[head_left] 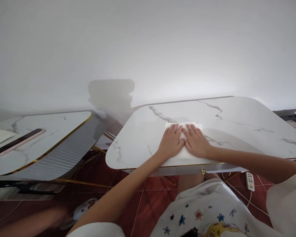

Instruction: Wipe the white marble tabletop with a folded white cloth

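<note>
My left hand (172, 141) and my right hand (196, 141) lie flat, side by side, on a folded white cloth (184, 154); whether it is fabric or paper towel I cannot tell. Both sets of fingers are stretched forward, and the thumbs almost meet in the middle. Under the cloth is a white marble-patterned tabletop (138, 141) with rounded corners and a gold-coloured front edge. The hands rest close to that front edge, and they cover most of the cloth.
A second marble-patterned table (64, 123) on the left carries a long black-and-pink object (18, 141). A small gold key or fitting (202, 171) sticks out below my table's front. A power strip (250, 181) hangs at right. Someone's blurred limb (39, 220) shows lower left.
</note>
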Demonstrator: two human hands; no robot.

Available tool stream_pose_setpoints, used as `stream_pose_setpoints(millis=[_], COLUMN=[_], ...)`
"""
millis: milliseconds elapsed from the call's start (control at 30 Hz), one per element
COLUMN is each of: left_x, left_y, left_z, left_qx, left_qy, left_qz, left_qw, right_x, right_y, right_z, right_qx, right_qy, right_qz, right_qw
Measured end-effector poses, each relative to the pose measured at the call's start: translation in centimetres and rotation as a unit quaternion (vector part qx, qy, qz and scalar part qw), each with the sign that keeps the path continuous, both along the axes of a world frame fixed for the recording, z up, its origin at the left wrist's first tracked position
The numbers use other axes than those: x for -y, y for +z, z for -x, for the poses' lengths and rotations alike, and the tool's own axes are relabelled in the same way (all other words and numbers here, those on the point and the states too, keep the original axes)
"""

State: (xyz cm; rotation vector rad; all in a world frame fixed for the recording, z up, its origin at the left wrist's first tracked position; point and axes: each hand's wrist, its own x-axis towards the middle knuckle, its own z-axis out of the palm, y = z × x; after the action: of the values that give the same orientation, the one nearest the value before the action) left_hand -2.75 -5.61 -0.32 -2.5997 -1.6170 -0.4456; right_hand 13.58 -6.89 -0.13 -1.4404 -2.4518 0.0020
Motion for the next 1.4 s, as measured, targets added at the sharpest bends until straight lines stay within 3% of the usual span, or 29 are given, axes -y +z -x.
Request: stream_pose_setpoints(millis=[333, 533, 900, 1200, 1400], left_x=[-11.9, -17.0, -21.7, -23.5, -24.0], left_y=[-0.1, -0.3, 0.0, -0.1, 0.0], left_z=[-0.5, -0.3, -0.5, -1.2, -4.2], left_qx=[0.025, 0.033, 0.04, 0.001, 0.01], left_qy=[0.0, 0.012, 0.032, 0.023, 0.016], left_qz=[-0.016, -0.03, -0.034, -0.037, -0.028], left_qw=[1.0, 0.999, 0.998, 0.999, 0.999], right_x=[-11.7, -17.5, -24.3, -26.5, -27.5], right_y=[-0.4, -0.4, -0.9, -1.4, -1.5], right_z=[-0.2, 0.0, 0.0, -0.9, -4.0], right_qx=[-0.026, -0.04, -0.083, -0.068, -0.062], right_qy=[-0.009, -0.001, 0.029, 0.04, 0.039], right_qz=[-0.005, 0.005, 0.002, -0.006, 0.007], right_qw=[1.0, 0.999, 0.996, 0.997, 0.997])
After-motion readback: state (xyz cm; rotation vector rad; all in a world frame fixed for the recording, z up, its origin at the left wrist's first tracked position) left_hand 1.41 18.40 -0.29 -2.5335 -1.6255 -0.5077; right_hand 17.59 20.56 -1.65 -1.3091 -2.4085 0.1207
